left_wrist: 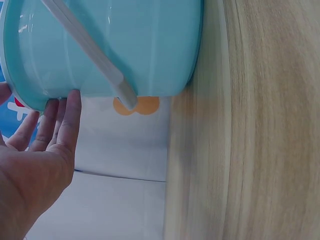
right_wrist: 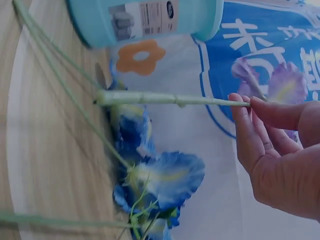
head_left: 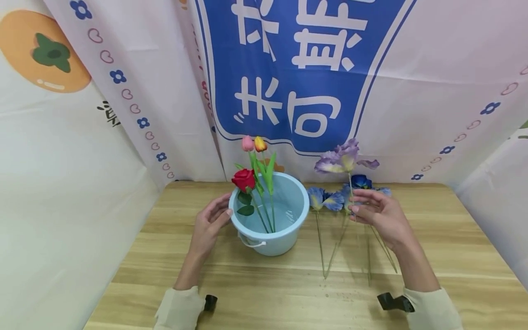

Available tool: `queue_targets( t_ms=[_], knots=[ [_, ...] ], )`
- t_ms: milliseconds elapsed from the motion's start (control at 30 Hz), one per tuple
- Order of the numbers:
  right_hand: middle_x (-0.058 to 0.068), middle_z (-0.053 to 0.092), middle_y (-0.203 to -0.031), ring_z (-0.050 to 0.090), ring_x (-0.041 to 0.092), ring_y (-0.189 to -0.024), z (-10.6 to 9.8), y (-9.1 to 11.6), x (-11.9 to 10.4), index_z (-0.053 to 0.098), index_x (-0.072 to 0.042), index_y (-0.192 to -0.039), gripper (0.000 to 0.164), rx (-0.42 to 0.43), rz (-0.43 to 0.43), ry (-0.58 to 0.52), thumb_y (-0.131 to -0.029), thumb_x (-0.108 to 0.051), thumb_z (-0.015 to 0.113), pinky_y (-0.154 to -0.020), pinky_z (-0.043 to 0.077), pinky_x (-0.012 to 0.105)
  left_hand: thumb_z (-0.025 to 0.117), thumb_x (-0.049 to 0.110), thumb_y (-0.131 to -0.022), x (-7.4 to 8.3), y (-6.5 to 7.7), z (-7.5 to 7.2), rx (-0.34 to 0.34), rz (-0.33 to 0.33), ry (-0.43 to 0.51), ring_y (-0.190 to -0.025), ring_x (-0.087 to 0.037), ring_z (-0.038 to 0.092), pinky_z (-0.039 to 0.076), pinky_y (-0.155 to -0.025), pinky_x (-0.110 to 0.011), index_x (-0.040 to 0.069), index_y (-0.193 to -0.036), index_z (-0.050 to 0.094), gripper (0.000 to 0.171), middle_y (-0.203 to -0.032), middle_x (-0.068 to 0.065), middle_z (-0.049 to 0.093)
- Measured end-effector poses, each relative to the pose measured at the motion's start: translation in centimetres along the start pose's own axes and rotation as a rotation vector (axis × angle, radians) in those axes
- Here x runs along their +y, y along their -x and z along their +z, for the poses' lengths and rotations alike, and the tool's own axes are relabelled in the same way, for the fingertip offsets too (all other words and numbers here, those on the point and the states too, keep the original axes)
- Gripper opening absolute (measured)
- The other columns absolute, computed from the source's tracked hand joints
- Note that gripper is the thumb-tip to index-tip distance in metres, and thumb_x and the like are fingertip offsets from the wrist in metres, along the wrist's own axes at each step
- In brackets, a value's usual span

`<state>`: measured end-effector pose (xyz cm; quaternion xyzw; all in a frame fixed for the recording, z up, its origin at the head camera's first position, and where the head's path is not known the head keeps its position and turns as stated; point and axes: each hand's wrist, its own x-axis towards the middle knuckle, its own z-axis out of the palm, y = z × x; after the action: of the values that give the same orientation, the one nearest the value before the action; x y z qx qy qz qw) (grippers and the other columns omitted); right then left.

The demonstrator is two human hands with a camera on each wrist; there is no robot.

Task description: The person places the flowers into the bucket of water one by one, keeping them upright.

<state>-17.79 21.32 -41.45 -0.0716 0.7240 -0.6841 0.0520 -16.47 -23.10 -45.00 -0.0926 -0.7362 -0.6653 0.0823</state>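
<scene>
My right hand (head_left: pixel 383 217) pinches the green stem (right_wrist: pixel 150 98) of a purple iris (head_left: pixel 346 158) between thumb and fingers. The flower stands upright, its stem's lower end above the table. At the left of a light blue bucket (head_left: pixel 268 245), my left hand (head_left: pixel 208 227) rests fairly straight fingertips on the outer wall just under the rim, with the thumb at the rim. Inside the bucket lean a red rose (head_left: pixel 243 178), a pink tulip (head_left: pixel 247 143) and an orange-yellow tulip (head_left: pixel 260 144). Blue irises (head_left: pixel 332 200) lie on the table beneath my right hand.
The wooden table (head_left: pixel 272 288) runs back to a white cloth (head_left: pixel 420 91) with a blue printed panel. A dark blue flower (head_left: pixel 361 181) lies among the irises at the back, their stems pointing forward. The bucket's white handle (left_wrist: pixel 95 50) hangs down its front.
</scene>
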Motion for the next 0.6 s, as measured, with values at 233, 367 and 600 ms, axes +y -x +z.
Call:
queue_targets(
  t_ms=[233, 367, 600],
  knots=[
    [-0.008, 0.072, -0.121, 0.076, 0.008, -0.105, 1.2, -0.2, -2.0, 0.053, 0.000, -0.151, 0.052, 0.017, -0.044, 0.073, -0.102, -0.004, 0.071, -0.094, 0.068, 0.031, 0.065, 0.007, -0.105, 0.2, -0.1, 0.1, -0.007, -0.002, -0.005, -0.118, -0.005, 0.069, 0.066, -0.097, -0.026, -0.001, -0.153, 0.053, 0.051, -0.147, -0.026, 0.061],
    [-0.006, 0.072, -0.121, 0.076, 0.009, -0.106, 2.2, -0.7, -3.6, 0.050, 0.005, -0.152, 0.054, 0.014, -0.068, 0.065, -0.102, -0.002, 0.069, -0.095, 0.068, 0.032, 0.065, 0.007, -0.105, 0.2, -0.1, 0.0, -0.006, -0.011, -0.009, -0.118, -0.005, 0.069, 0.066, -0.098, -0.025, 0.000, -0.154, 0.052, 0.051, -0.147, -0.025, 0.061],
    [0.002, 0.071, -0.125, 0.076, 0.011, -0.108, 4.2, -1.9, -6.5, 0.051, 0.004, -0.151, 0.050, 0.000, -0.126, 0.063, -0.103, 0.000, 0.066, -0.094, 0.068, 0.034, 0.065, 0.007, -0.105, 0.2, 0.0, 0.0, -0.004, -0.015, -0.012, -0.119, -0.004, 0.069, 0.065, -0.099, -0.025, 0.000, -0.154, 0.052, 0.051, -0.147, -0.026, 0.061]
  ],
)
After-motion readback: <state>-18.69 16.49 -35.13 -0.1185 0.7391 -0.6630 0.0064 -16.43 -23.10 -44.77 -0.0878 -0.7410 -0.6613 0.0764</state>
